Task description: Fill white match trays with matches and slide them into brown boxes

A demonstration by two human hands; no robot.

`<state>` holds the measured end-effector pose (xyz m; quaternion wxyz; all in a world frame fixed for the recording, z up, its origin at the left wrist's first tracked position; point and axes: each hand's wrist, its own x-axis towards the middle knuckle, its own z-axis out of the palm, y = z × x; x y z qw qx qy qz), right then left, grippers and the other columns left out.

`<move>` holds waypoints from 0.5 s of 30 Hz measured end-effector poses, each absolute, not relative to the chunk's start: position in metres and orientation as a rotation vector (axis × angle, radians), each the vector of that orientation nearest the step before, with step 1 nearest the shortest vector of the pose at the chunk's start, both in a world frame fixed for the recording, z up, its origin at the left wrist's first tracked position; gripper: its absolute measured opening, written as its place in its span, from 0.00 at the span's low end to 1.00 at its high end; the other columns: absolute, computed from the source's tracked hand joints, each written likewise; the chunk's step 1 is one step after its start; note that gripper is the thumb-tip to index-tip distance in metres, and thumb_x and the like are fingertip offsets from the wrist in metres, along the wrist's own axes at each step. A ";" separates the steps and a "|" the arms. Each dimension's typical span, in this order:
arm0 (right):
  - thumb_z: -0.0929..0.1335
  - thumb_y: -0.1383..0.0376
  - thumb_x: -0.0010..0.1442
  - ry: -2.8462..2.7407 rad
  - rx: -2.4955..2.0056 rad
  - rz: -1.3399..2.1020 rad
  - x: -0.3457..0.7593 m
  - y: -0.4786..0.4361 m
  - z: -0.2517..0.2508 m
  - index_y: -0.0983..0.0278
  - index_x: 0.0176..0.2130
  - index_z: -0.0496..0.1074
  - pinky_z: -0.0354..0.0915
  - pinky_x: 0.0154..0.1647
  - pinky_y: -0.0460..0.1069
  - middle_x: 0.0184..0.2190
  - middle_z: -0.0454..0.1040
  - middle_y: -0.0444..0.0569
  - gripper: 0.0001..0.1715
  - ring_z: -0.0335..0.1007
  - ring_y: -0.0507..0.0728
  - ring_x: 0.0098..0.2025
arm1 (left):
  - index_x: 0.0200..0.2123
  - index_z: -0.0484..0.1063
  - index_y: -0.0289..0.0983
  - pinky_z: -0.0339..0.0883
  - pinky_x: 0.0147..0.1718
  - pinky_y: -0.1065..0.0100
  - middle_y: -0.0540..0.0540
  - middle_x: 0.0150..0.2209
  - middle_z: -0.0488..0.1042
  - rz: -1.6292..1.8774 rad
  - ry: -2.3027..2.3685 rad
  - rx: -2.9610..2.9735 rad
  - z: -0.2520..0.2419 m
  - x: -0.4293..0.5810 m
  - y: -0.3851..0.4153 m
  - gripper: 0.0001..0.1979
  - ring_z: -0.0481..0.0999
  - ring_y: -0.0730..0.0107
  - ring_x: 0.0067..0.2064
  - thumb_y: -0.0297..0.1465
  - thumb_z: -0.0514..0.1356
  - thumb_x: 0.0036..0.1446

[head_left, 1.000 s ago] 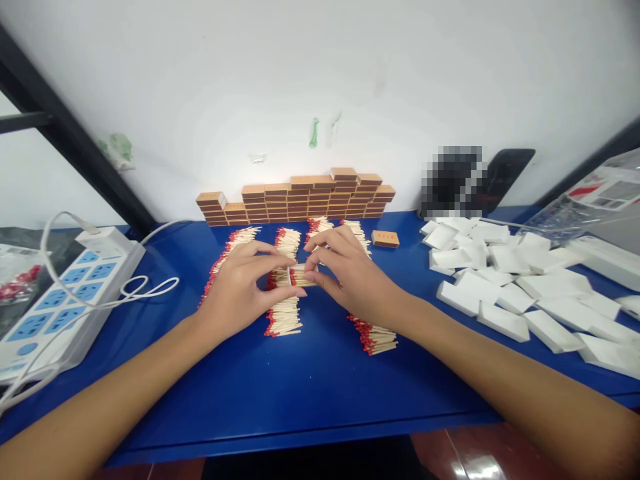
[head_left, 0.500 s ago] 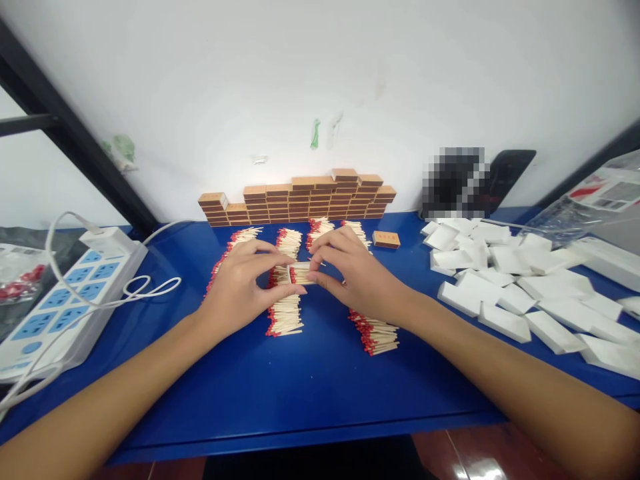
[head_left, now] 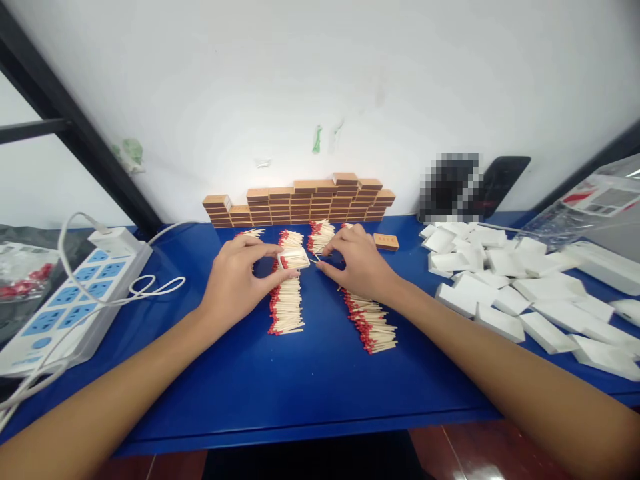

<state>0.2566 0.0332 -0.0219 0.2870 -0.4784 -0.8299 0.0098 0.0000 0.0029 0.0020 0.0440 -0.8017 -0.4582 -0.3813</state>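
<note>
My left hand (head_left: 235, 277) pinches a small white matchbox tray (head_left: 303, 257) between thumb and fingers. Red-headed matches lie inside it, and the tray is tilted so its inside shows. Just right of the tray, my right hand (head_left: 364, 268) has thumb and fingertips closed on a thin matchstick (head_left: 317, 257). Below the tray runs a row of matches (head_left: 287, 310) with red heads to the left. Another match row (head_left: 373, 327) comes out from under my right hand. A third match pile (head_left: 321, 235) lies behind the fingers.
Closed matchboxes (head_left: 300, 203) are stacked along the wall. One brown matchbox (head_left: 386, 241) lies apart. Many white trays (head_left: 500, 277) are heaped at right, near a black phone (head_left: 503, 187). At left are a power strip (head_left: 75, 293) and white cables (head_left: 160, 283) on the blue table (head_left: 300, 393).
My right fingers have come off the tray and moved slightly right, now with a matchstick. The tray has shifted a little left and tilted in my left hand.
</note>
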 end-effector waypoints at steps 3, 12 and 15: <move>0.71 0.61 0.66 -2.272 -1.332 0.001 0.252 0.034 -0.023 0.62 0.36 0.76 0.60 0.53 0.60 0.41 0.74 0.55 0.07 0.62 0.65 0.49 | 0.43 0.83 0.41 0.73 0.48 0.60 0.45 0.42 0.82 -1.150 -1.389 -2.458 0.002 0.001 0.003 0.20 0.81 0.60 0.45 0.46 0.75 0.52; 0.68 0.63 0.69 -2.354 -1.319 0.061 0.261 0.034 -0.013 0.62 0.37 0.76 0.59 0.50 0.59 0.40 0.74 0.54 0.09 0.62 0.64 0.48 | 0.43 0.83 0.41 0.72 0.48 0.59 0.45 0.42 0.82 -1.154 -1.347 -2.473 0.001 -0.002 0.004 0.19 0.80 0.59 0.44 0.46 0.74 0.53; 0.67 0.64 0.69 -2.318 -1.374 0.000 0.264 0.041 -0.014 0.63 0.38 0.76 0.58 0.49 0.59 0.41 0.75 0.56 0.09 0.61 0.65 0.47 | 0.43 0.83 0.41 0.72 0.49 0.59 0.44 0.43 0.81 -1.144 -1.340 -2.476 0.001 -0.001 0.003 0.20 0.80 0.58 0.45 0.46 0.74 0.53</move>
